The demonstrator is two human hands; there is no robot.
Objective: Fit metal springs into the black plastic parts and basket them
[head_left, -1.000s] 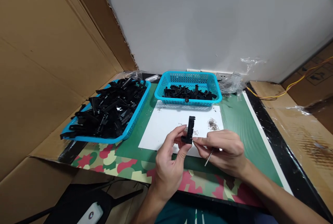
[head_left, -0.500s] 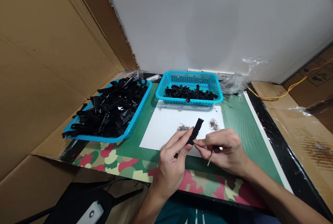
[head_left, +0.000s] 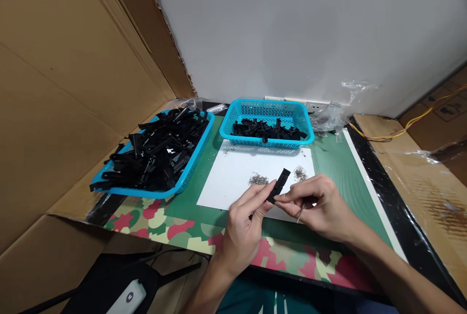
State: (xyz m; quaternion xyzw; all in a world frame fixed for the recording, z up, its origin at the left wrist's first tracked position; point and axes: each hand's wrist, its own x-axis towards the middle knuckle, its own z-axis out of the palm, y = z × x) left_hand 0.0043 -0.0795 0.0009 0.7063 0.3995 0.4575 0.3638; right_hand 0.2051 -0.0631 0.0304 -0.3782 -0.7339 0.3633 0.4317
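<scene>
A narrow black plastic part [head_left: 280, 183] is gripped between the thumb and fingers of my left hand [head_left: 245, 221], tilted with its far end up and to the right. My right hand [head_left: 316, 203] is closed, its thumb and forefinger pinched at the near end of that part; anything tiny between those fingertips is hidden. A thin metal rod tool [head_left: 301, 213] is tucked in the right hand's other fingers and points down. Just beyond the hands, two small piles of fine metal springs or clips, a left pile [head_left: 258, 179] and a right pile [head_left: 300, 173], lie on a white sheet [head_left: 215, 190].
A blue basket [head_left: 193, 168] heaped with long black parts stands at the left. Behind the sheet is another blue basket [head_left: 268, 144] with smaller black parts. Clear plastic bags [head_left: 328, 118] and yellow wires [head_left: 408, 124] lie at the back right. Cardboard [head_left: 73, 85] walls off the left.
The black part has turned slightly in my left hand and shifted a little to the right. My right hand stays at its near end, and the rod tool has tilted.
</scene>
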